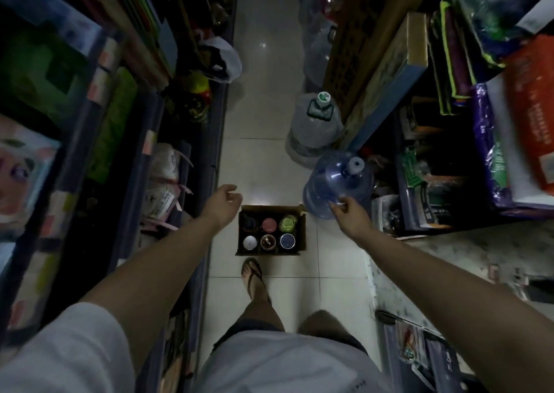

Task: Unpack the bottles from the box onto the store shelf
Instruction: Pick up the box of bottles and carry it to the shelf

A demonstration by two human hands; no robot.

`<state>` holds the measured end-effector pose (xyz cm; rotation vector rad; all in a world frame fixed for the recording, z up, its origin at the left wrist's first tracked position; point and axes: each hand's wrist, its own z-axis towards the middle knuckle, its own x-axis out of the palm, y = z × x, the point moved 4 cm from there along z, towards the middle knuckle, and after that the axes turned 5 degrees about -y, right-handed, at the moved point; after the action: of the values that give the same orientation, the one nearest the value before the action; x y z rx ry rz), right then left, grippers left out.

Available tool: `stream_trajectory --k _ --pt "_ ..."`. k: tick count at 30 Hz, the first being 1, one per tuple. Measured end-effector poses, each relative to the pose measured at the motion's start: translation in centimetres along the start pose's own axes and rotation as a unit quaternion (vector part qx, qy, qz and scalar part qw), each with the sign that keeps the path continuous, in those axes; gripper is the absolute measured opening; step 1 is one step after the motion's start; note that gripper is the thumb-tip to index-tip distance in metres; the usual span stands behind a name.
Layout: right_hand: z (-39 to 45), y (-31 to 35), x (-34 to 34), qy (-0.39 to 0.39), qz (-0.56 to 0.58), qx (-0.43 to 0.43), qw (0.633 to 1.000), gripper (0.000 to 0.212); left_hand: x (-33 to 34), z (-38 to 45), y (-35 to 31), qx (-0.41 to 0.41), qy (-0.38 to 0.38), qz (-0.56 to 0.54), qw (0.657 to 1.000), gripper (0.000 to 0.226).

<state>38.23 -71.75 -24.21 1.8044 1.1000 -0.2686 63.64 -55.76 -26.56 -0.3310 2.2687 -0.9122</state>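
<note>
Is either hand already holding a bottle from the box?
No. The left hand and right hand hang above the box holding nothing, and six bottles stand inside it.

An open cardboard box [271,233] is sitting on the tiled floor [263,159] of a narrow aisle, six bottles [269,225] standing upright inside in two rows. Left hand [222,203] is hanging loosely curled above the box's left edge, holding nothing. Right hand [349,213] is hovering beside a blue water jug [335,183]; contact unclear. A sandalled foot [253,275] is standing just behind the box. Stocked shelves [129,141] are flanking both sides.
</note>
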Motion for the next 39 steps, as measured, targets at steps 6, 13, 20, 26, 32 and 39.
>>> stream_trajectory --k 6,13,20,26,32,39 --pt "3.9 -1.8 4.3 -0.040 0.029 0.048 0.998 0.033 1.3 5.4 4.7 -0.023 0.021 0.016 0.999 0.040" --pt "11.0 -7.7 10.6 -0.033 0.011 0.089 0.995 0.041 6.2 11.2 13.2 -0.073 0.032 -0.034 0.996 0.042" --pt "18.6 -16.9 18.6 -0.058 0.008 0.090 0.994 0.041 13.0 18.0 22.3 -0.066 -0.003 -0.019 0.998 0.046" --pt "24.2 -25.5 26.0 -0.061 0.008 0.081 0.995 0.048 18.0 23.1 30.6 -0.049 -0.046 -0.011 0.998 0.055" --pt "27.1 -31.2 30.6 -0.078 0.020 0.060 0.995 0.056 21.2 25.6 36.4 -0.051 -0.039 -0.053 0.997 0.064" --pt "27.3 -32.9 32.3 -0.034 0.036 0.005 0.999 0.057 23.4 25.9 38.8 0.006 -0.032 -0.014 0.999 0.065"
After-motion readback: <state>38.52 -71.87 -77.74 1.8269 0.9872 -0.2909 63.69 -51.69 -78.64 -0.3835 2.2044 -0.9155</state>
